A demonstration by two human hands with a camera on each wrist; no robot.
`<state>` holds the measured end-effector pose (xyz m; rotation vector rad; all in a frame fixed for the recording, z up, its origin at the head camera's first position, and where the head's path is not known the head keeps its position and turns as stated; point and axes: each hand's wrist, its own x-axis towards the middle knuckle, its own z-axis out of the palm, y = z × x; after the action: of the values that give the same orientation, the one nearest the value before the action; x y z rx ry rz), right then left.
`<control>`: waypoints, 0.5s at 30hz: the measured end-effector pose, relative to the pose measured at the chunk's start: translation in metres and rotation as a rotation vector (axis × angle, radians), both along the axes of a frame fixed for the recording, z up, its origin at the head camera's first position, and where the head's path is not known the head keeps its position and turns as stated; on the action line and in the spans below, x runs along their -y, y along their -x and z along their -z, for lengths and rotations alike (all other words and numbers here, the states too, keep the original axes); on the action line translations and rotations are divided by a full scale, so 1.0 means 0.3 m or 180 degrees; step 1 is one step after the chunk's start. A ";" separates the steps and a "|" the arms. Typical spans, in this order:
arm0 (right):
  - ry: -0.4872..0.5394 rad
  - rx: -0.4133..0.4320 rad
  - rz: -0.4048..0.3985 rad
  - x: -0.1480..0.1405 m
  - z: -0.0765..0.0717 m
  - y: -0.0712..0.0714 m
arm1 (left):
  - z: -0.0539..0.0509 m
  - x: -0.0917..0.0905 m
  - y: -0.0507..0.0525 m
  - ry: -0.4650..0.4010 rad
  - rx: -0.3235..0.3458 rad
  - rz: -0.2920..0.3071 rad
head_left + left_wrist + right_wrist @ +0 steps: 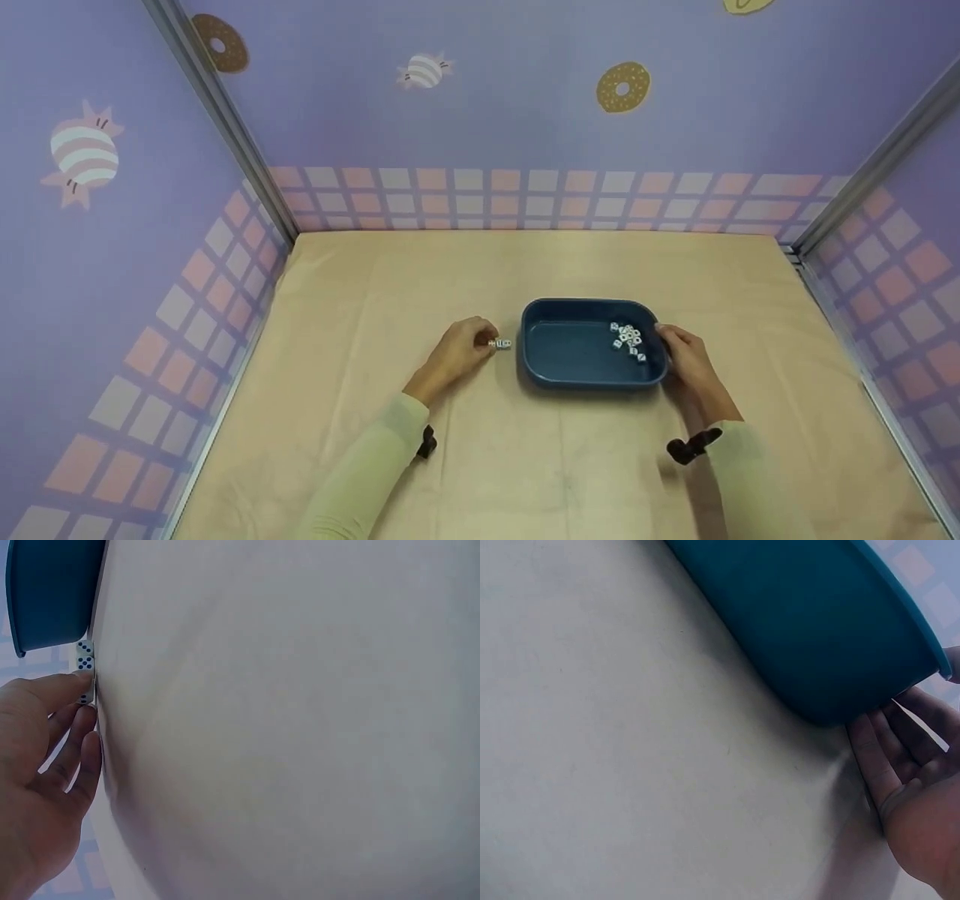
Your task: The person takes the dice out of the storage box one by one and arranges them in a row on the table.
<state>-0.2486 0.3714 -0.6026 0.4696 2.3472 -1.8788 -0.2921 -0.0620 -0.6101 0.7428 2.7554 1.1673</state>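
Note:
My left hand [463,349] pinches at a short row of white dice [502,344] with dark pips, just left of the blue dish. In the left wrist view the thumb lies over the dice [85,661], hiding part of the row, with the fingers curled near its end. The deep blue rectangular dish [570,356] has rounded corners; several loose dice [628,337] are heaped at its right end. My right hand [688,360] grips the dish's right end. In the right wrist view, the thumb is at the rim and the fingers reach under the dish [810,622].
A beige cloth [487,465] covers the table. Purple patterned panels [510,112] stand at the back and both sides, joined by metal posts [225,112]. Dark wrist devices [691,447] sit on both sleeves.

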 end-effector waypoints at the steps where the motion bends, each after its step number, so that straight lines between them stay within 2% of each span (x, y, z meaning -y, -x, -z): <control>1: 0.0014 -0.0007 0.0007 -0.002 -0.001 -0.002 | 0.000 -0.003 0.001 -0.0004 0.0010 0.0004; 6: -0.0069 -0.0018 -0.0040 -0.013 -0.004 -0.014 | 0.005 -0.015 0.004 -0.0018 0.0058 0.0026; 15: -0.0090 0.0013 -0.0098 -0.001 -0.001 -0.003 | 0.004 -0.013 -0.002 0.0056 0.0044 -0.0080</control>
<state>-0.2476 0.3716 -0.6023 0.4369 2.3676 -1.8320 -0.2914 -0.0582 -0.6114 0.6976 2.7678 1.1466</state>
